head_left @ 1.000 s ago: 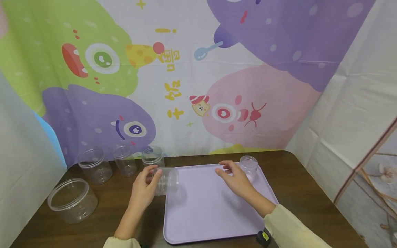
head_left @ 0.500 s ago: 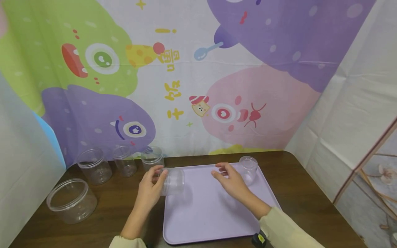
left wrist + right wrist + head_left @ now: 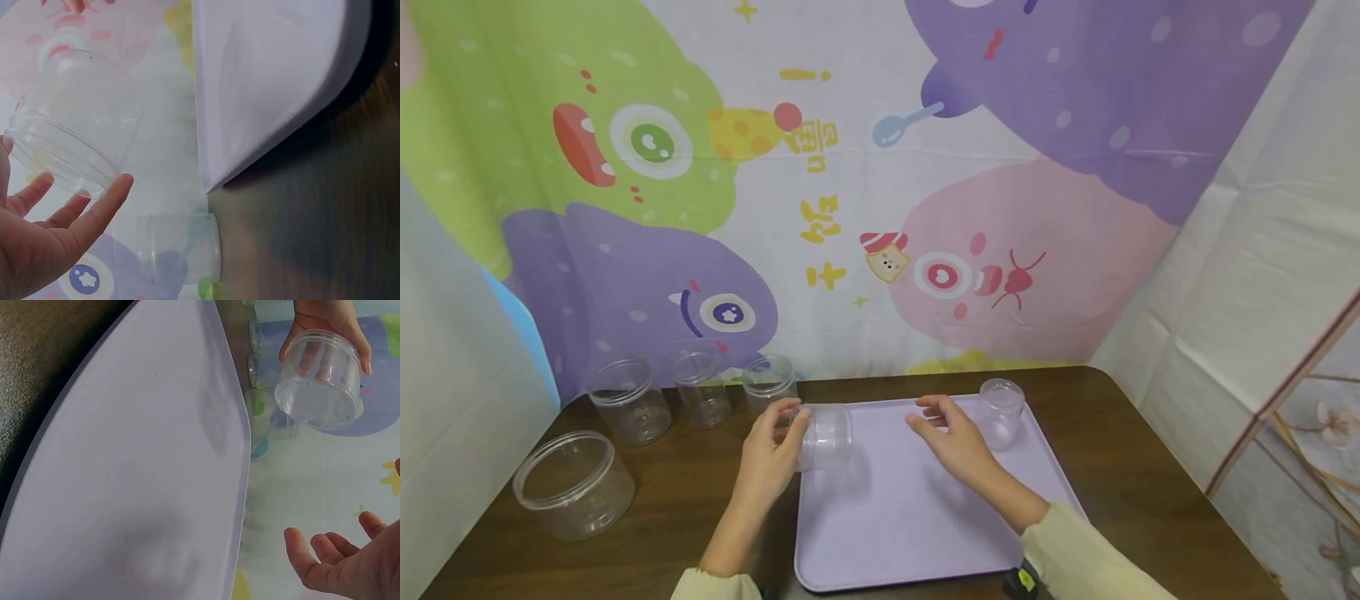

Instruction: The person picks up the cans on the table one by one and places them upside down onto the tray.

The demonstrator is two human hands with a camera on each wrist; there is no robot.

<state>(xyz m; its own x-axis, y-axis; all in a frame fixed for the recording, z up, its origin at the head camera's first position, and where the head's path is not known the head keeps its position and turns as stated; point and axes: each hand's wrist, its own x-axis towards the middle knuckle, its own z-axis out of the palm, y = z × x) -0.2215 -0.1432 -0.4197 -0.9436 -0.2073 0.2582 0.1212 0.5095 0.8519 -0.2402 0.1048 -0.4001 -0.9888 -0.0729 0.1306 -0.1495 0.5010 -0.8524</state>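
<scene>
A clear plastic jar (image 3: pixel 829 437) is held on its side above the left edge of the lilac tray (image 3: pixel 902 533). My left hand (image 3: pixel 767 458) grips it around the ridged rim end, its base facing right. In the left wrist view the fingertips (image 3: pixel 111 195) press along that rim of the jar (image 3: pixel 78 115). Over the back of the tray hovers my right hand (image 3: pixel 957 450), fingers loosely bent, holding nothing. Just right of it, a smaller clear jar (image 3: pixel 1002 417) stands upright in the tray's back right corner.
Several more clear jars stand on the brown table (image 3: pixel 700 500) left of the tray: a wide one (image 3: pixel 576 492) nearest, then a tall one (image 3: pixel 632 408), a narrow one (image 3: pixel 703 396) and another (image 3: pixel 770 383) behind my left hand. A printed cloth (image 3: pixel 842 333) hangs behind.
My left hand has moved right with the jar, bringing it over the tray's edge. My right hand has shifted slightly left, away from the small jar, which now shows more fully.
</scene>
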